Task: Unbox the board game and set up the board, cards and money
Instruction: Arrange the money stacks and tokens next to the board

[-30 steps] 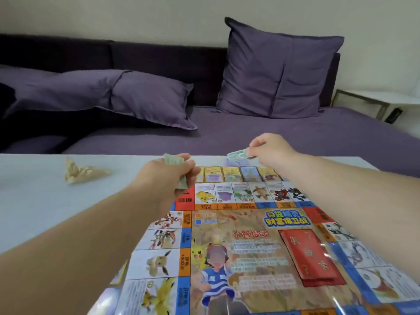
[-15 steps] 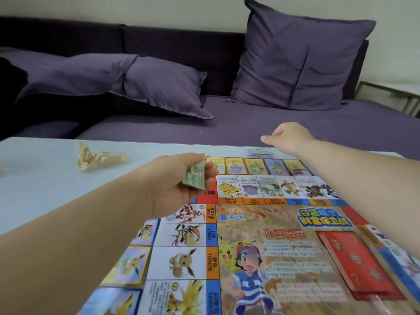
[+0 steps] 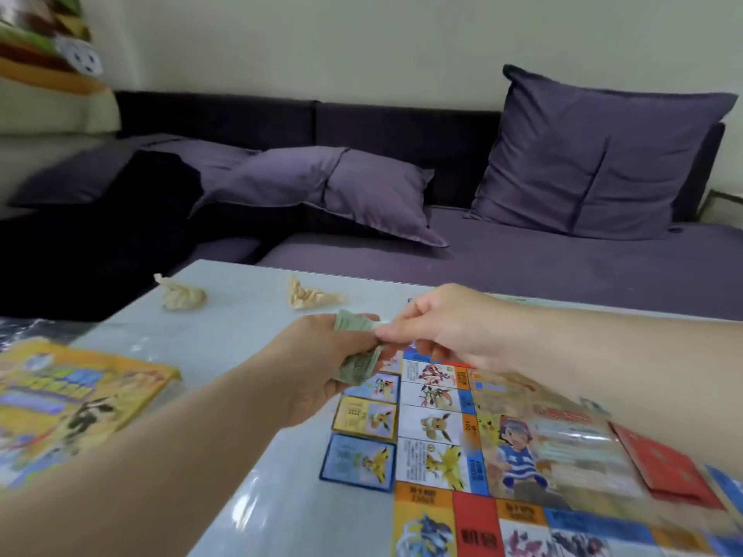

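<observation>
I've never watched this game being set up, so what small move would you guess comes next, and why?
Probably the right hand pulls one note off the wad of play money and lays it down by the board. Its fingertips pinch the top edge of the wad, which the left hand holds in its grip, and cards already line the board's left side.

board (image 3: 563,456): glossy printed | money (image 3: 358,365): paper | table (image 3: 241,347): smooth, shiny

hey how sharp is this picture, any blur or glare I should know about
Head view: soft all over; motion blur smears the game box at the left edge and the board toward bottom right. Glare streaks cross the table and the board's glossy centre. Both the left hand and right hand read clearly, holding the banknotes. Wide-angle bending shows at the edges.
</observation>
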A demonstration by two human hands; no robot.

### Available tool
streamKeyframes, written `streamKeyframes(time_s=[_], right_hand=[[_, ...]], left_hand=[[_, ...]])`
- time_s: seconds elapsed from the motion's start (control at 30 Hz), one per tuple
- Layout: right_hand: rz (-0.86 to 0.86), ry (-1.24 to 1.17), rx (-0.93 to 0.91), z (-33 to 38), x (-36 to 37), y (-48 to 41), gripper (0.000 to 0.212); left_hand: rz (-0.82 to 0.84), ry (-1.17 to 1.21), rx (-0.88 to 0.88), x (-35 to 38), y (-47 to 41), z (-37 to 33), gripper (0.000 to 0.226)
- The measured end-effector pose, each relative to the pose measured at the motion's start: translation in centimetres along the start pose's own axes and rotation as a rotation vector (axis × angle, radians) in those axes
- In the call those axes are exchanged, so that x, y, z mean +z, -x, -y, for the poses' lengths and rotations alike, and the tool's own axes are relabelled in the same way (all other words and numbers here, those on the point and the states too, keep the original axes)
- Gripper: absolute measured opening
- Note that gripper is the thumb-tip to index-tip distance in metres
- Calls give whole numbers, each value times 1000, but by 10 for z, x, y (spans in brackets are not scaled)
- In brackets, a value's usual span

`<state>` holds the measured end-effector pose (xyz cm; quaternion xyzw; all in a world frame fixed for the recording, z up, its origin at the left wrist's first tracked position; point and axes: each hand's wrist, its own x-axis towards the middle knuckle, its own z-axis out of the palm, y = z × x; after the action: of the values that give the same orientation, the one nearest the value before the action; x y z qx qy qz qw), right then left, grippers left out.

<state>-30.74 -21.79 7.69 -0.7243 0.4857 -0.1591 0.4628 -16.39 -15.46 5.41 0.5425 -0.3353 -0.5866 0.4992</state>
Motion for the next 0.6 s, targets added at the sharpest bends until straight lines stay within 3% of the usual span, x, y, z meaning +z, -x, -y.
streamKeyframes(time_s=[0.17,0.27,0.37,0.5,0.6], right_hand=[[76,-38,-1,36,41,7,10],[12,-5,-14,49,54,-5,9],[-47,142,-10,50,60,-22,6],[-60,423,18,34,72,-48,22],[-90,524,36,24,81,-62,11]], left_hand=[[-144,-122,48,-37,36,-7,16],[-238,-74,91,-58,48,-12,9],[-276,7,116,-78,58,-15,8],[-262,43,121,-91,62,-19,8],[-251,39,110,-93,64,-18,8]])
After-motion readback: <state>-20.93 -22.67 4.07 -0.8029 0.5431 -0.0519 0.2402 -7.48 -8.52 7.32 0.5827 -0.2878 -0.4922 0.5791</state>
